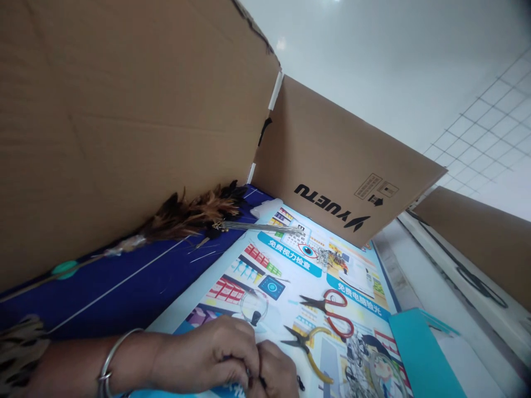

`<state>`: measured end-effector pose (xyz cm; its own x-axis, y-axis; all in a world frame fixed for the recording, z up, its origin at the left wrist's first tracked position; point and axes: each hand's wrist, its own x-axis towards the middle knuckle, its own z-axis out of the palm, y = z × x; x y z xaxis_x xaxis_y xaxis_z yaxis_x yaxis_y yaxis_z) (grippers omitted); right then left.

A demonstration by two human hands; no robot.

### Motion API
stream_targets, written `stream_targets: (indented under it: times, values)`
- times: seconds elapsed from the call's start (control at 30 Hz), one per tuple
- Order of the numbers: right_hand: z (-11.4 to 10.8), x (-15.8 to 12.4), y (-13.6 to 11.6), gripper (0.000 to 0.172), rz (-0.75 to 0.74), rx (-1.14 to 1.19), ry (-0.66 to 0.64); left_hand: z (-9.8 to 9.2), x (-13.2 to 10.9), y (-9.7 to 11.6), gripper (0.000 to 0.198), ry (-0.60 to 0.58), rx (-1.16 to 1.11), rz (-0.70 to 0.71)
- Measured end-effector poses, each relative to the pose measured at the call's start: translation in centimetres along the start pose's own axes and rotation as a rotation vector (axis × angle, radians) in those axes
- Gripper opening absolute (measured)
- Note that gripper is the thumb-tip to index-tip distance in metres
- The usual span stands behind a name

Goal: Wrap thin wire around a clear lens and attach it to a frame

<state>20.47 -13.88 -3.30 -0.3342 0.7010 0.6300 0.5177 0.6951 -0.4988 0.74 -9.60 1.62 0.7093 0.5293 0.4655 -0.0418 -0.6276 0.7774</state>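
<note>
My left hand, with a silver bangle on its wrist, reaches in from the lower left. Its fingers are bent and pinched together against my right hand at the bottom edge. The right fingers are curled closed too. A bit of something small and dark shows between the two hands, too covered to name. Just right of them lie pliers with yellow handles, jaws apart. Beyond these rest red-handled scissors. A small black piece lies beside my right hand.
Under the hands is a printed poster. Silvery metal parts are heaped at the lower right; thin wires and dark feathers lie farther back. Cardboard walls stand behind and left. A turquoise box sits right.
</note>
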Motion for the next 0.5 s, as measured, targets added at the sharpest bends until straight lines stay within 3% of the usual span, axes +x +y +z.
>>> stream_targets:
  times: [0.07,0.27,0.37,0.43,0.5]
  values:
    - [-0.7,0.2,-0.1,0.032,-0.027,-0.023,-0.075,-0.1,0.1,0.1,0.013,-0.002,-0.022,-0.011]
    - [-1.2,0.6,-0.3,0.031,-0.016,-0.064,-0.075,0.0,0.0,0.1,0.008,0.031,-0.014,-0.022]
    - [-1.4,0.7,-0.4,0.031,0.039,-0.05,-0.082,-0.2,0.2,0.3,0.021,0.026,-0.015,-0.014]
    - [-1.8,0.8,-0.5,0.026,0.081,-0.009,-0.138,-1.1,0.6,0.6,0.03,0.024,-0.025,-0.008]
    - [-2.3,1.0,-0.7,0.023,0.138,0.063,-0.179,-3.2,1.2,0.3,0.033,0.037,-0.011,-0.024]
